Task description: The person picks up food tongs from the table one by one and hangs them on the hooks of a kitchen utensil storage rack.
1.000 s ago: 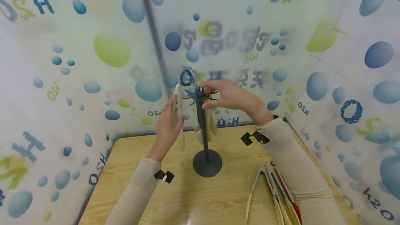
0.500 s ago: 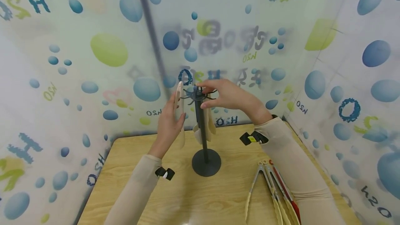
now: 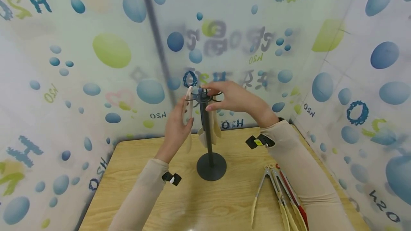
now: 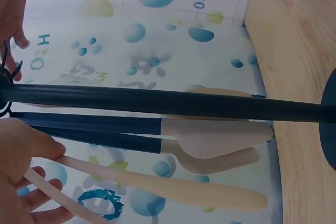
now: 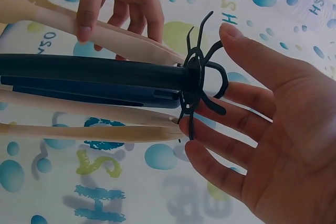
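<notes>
A dark utensil rack [image 3: 210,142] with a ring of curved hooks at its top stands upright on a round base. My left hand [image 3: 174,129] grips a pair of cream tongs [image 5: 121,45] between thumb and fingers, left of the pole. The tongs hang downward, their upper end right at the hooks [image 5: 195,77]. My right hand [image 3: 239,97] holds the top of the rack, its thumb at one hook and its fingers curved behind others. On the rack's far side hang utensils with dark blue handles [image 4: 105,121] and pale heads [image 4: 215,137], beside a tan-handled one [image 5: 105,132].
Several metal tongs [image 3: 280,195] with cream tips, one with red parts, lie on the wooden table [image 3: 138,188] at the right front, near my right sleeve. A curtain [image 3: 112,49] with blue and green dots surrounds the table's back and sides.
My left hand has moved slightly right with the cream tongs, bringing their upper end to the hooks. The right hand stays on the rack's top.
</notes>
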`<state>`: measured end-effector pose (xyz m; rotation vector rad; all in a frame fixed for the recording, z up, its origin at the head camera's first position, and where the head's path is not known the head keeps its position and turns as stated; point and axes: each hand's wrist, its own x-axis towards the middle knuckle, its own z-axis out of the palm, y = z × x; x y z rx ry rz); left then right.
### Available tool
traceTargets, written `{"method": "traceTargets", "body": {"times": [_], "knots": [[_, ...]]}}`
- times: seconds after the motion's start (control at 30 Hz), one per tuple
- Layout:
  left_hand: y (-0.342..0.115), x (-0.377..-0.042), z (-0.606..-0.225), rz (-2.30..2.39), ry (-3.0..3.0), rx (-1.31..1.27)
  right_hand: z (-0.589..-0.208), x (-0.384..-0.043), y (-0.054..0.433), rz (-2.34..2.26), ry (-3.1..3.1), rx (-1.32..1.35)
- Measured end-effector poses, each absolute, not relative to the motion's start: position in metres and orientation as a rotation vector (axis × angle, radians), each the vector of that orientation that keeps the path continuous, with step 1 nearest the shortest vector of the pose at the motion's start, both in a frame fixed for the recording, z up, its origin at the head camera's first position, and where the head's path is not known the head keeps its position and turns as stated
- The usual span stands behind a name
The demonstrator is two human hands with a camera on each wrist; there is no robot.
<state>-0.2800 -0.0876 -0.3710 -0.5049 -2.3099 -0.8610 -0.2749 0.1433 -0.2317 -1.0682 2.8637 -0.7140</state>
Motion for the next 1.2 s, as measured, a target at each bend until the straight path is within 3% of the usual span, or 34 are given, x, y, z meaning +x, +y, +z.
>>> {"method": "traceTargets", "body": {"times": [1.2], "knots": [[-0.069,-0.277,-0.386,-1.036,-2.296,-0.465,-0.236,-0.274,0.144,-0.737,2.862,-1.061]]}}
